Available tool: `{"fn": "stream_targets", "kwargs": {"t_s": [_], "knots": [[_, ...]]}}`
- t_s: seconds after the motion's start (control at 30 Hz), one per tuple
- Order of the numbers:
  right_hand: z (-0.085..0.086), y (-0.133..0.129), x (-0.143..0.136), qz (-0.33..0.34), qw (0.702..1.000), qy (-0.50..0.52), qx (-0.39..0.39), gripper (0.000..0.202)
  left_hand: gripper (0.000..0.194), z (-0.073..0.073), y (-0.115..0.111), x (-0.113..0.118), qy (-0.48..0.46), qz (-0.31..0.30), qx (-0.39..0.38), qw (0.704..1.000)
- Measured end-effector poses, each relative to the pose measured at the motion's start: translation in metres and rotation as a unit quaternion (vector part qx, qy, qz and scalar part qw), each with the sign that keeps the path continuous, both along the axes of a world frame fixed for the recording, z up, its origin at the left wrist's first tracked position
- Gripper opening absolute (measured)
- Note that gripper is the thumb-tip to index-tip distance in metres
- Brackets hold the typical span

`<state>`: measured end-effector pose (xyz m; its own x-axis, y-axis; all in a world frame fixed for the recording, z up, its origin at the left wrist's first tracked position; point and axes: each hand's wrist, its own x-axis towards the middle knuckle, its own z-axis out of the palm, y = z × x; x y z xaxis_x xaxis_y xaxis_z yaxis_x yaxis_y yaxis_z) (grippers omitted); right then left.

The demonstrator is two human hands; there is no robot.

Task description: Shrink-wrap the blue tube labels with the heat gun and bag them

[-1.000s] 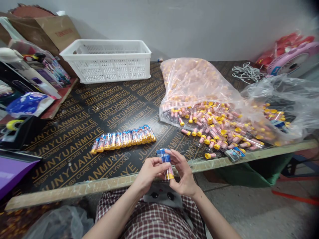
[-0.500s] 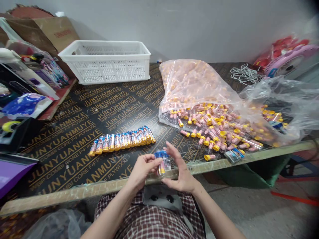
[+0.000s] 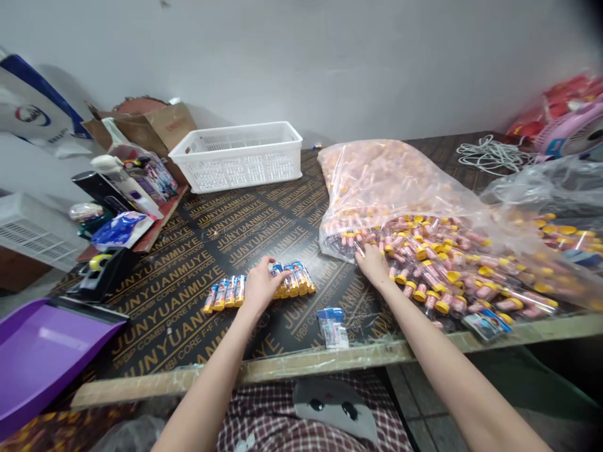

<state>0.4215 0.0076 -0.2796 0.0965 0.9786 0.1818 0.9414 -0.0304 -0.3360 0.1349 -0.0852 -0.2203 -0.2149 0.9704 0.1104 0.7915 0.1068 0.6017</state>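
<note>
My left hand rests over a row of small tubes with blue printed labels and yellow caps. Its thumb and forefinger are apart, around tubes in the middle of the row; the palm hides some of them. My right hand reaches into the pile of clear, yellow-capped tubes with pink contents, at the mouth of a large plastic bag. Its fingers are bent together among the tubes, and what they grip is hidden. Near the table's front edge, between my arms, lies a small stack of blue printed labels.
A white plastic basket stands at the back. Another printed packet lies by the right front edge. A purple dustpan, a tape dispenser and bottles are at left. A coiled cable and pink fan sit at back right.
The blue labels that were between my hands now lie on the table. My left hand has moved to the tube row, my right hand to the pile. The view has shifted left.
</note>
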Motion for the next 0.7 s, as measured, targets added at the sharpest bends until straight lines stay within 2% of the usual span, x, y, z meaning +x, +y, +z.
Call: {"fn": "stream_targets", "kwargs": {"t_s": [0.1, 0.17, 0.23, 0.33, 0.43, 0.53, 0.7], "knots": [[-0.003, -0.017, -0.003, 0.017, 1.0, -0.006, -0.012, 0.024, 0.044, 0.003, -0.009, 0.009, 0.016, 0.022, 0.031, 0.999], [-0.004, -0.034, -0.004, 0.038, 0.999, -0.008, -0.021, 0.022, 0.036, 0.003, -0.021, 0.019, -0.011, 0.028, 0.055, 0.998], [-0.003, -0.055, -0.005, 0.062, 0.998, -0.011, -0.029, 0.02, 0.031, -0.002, -0.035, 0.034, -0.077, -0.016, 0.044, 0.996], [0.0, -0.087, -0.006, 0.106, 0.994, 0.009, -0.037, 0.021, 0.021, -0.018, -0.053, 0.059, -0.15, -0.119, -0.007, 0.981], [0.003, -0.114, -0.005, 0.156, 0.985, 0.059, -0.041, 0.022, 0.016, -0.034, -0.059, 0.076, -0.116, -0.165, -0.042, 0.979], [0.005, -0.134, -0.003, 0.183, 0.979, 0.087, -0.022, 0.024, 0.004, -0.043, -0.057, 0.083, -0.073, -0.179, -0.058, 0.979], [0.007, -0.152, -0.002, 0.147, 0.975, 0.163, 0.039, 0.031, 0.01, -0.047, -0.059, 0.08, -0.095, -0.177, -0.06, 0.978]]}}
